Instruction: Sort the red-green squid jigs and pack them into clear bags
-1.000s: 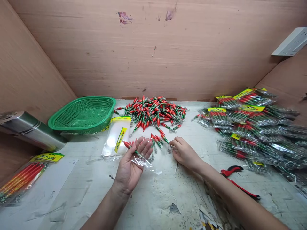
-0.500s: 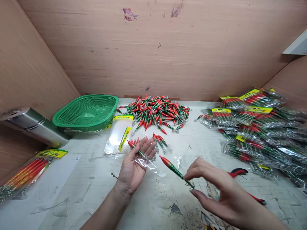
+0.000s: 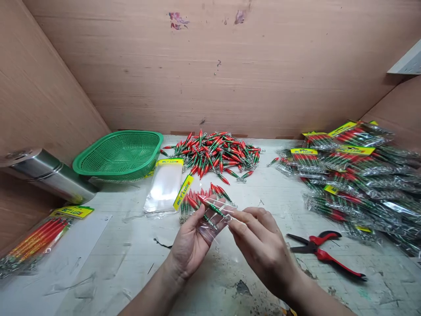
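Note:
My left hand [image 3: 189, 248] is palm up and cradles a clear plastic bag [image 3: 208, 233], its thumb pressed on it. The bag's yellow "BCT LURE" header [image 3: 183, 192] tilts out to the left. A red-and-green fishing lure [image 3: 193, 203] lies over my palm, seemingly inside the bag. My right hand [image 3: 263, 241] pinches a second fishing lure [image 3: 212, 206] by its hook end, red tip pointing left over the left palm. Just beyond my fingers, several matching lures [image 3: 219, 191] lie in a row on the table, partly covered.
A large heap of lures [image 3: 217, 153] lies at the back. Empty header bags [image 3: 162, 186] and a green basket [image 3: 118, 169] stand left of it, near a steel flask [image 3: 55, 175]. Filled packs [image 3: 358, 175] pile up right. Red-handled pliers [image 3: 317, 246] lie beside my right forearm.
My right hand has moved left with its lure, bringing it over the left palm. The left hand and bag have shifted slightly right. The pliers now show fully.

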